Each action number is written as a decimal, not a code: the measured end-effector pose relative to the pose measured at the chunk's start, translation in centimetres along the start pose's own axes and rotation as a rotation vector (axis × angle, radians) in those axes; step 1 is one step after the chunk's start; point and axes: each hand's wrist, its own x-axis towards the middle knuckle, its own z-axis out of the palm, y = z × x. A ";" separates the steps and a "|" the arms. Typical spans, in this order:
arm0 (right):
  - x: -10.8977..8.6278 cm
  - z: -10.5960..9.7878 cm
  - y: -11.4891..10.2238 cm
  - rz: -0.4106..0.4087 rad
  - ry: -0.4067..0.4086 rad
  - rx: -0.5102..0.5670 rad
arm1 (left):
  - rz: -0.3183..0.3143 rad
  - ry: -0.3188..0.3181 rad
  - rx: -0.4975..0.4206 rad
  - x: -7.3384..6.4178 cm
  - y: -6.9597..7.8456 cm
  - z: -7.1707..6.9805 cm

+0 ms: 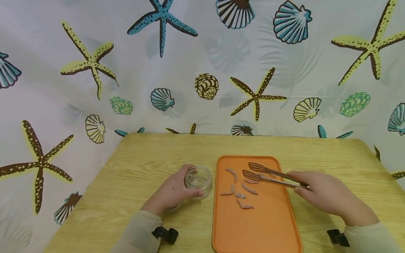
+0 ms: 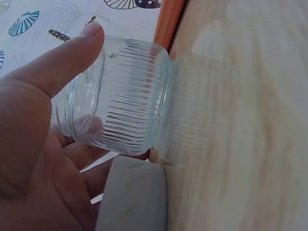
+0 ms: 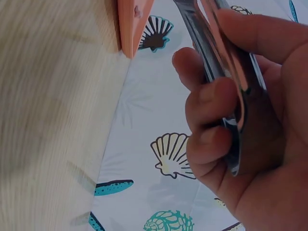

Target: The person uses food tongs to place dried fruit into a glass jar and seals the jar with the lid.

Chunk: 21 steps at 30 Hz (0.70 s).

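Observation:
My left hand [image 1: 172, 191] grips a clear glass jar [image 1: 198, 179] just left of the orange tray [image 1: 253, 228]. In the left wrist view, thumb and fingers wrap the smooth neck of the jar [image 2: 130, 96], above its ribbed wall; its base is at the table surface. My right hand [image 1: 326, 193] holds metal tongs [image 1: 275, 181] by the handle end, fingers curled round both arms. The slotted heads of the tongs are apart, over the upper part of the tray. Several thin greyish curled strips [image 1: 249, 189] lie on the tray, some partly hidden below the tongs.
Beside the jar stands a pale, smooth-sided object [image 2: 134, 197], mostly hidden by my left hand in the head view. The wooden table [image 1: 126, 196] ends at a white cloth backdrop [image 1: 190, 63] printed with starfish and shells.

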 end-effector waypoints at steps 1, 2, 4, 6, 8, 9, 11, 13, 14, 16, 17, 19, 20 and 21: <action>-0.1 0.0 0.3 -0.008 0.001 -0.004 | -0.001 -0.001 0.002 0.0 0.0 0.0; -0.2 0.0 0.5 -0.012 0.001 -0.003 | -0.002 -0.001 0.005 0.0 0.1 0.0; -0.4 0.0 0.8 -0.019 0.005 -0.002 | -0.003 -0.003 0.004 0.0 0.1 -0.1; -0.5 0.0 1.1 -0.022 0.010 -0.007 | -0.004 -0.005 0.002 0.0 0.0 -0.1; -0.6 0.0 1.2 -0.022 0.008 -0.008 | -0.005 -0.008 0.001 0.0 0.0 0.0; -0.6 0.1 1.3 -0.023 0.007 -0.008 | -0.005 -0.009 0.001 0.0 -0.1 0.0; -0.6 0.2 1.5 -0.019 -0.001 -0.001 | -0.002 -0.009 0.003 0.0 -0.2 0.0; -0.7 0.2 1.6 -0.009 -0.017 0.016 | 0.002 -0.007 0.006 0.1 -0.3 0.0; -0.7 0.3 1.7 -0.007 -0.022 0.019 | 0.005 -0.006 0.008 0.1 -0.3 0.0; -0.6 0.3 1.9 0.005 -0.037 0.035 | 0.009 -0.005 0.008 0.1 -0.3 0.0; -0.6 0.3 1.9 0.013 -0.041 0.039 | 0.011 -0.005 0.007 0.1 -0.3 0.0; -0.5 0.3 1.9 0.012 -0.037 0.029 | 0.013 -0.006 0.003 0.1 -0.3 -0.1; -0.5 0.3 1.9 0.009 -0.032 0.021 | 0.014 -0.006 0.001 0.1 -0.3 -0.1; -0.5 0.3 1.9 0.009 -0.028 0.017 | 0.015 -0.007 -0.001 0.0 -0.3 0.0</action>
